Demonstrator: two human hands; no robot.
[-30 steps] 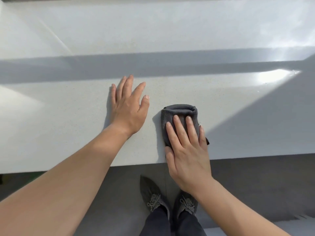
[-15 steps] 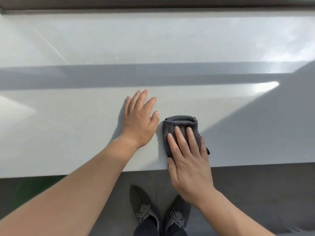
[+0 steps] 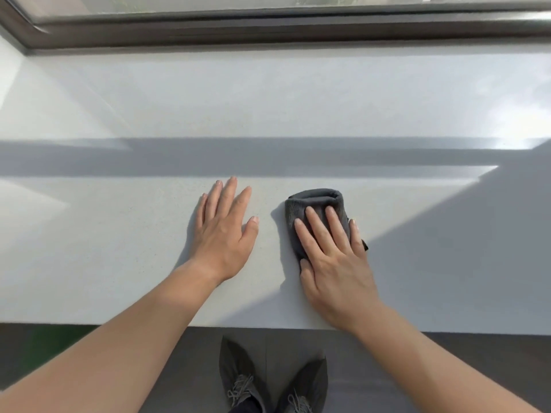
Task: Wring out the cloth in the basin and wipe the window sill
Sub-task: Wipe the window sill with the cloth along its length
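Observation:
A folded dark grey cloth [image 3: 313, 201] lies on the wide white window sill [image 3: 119, 248], a little right of centre and well in from the front edge. My right hand [image 3: 331, 257] presses flat on the cloth with straight fingers, covering its near half. My left hand [image 3: 223, 231] rests flat on the bare sill just left of the cloth, palm down, fingers spread, not touching it. The basin is not in view.
The dark window frame [image 3: 268, 28] runs along the far edge of the sill. A band of shadow crosses the sill's middle. Below the sill's front edge are a dark floor and my two grey shoes [image 3: 274, 383].
Both hands and the cloth have moved away from the front edge, farther onto the sill. The view has tilted up, so the window frame now shows at the top.

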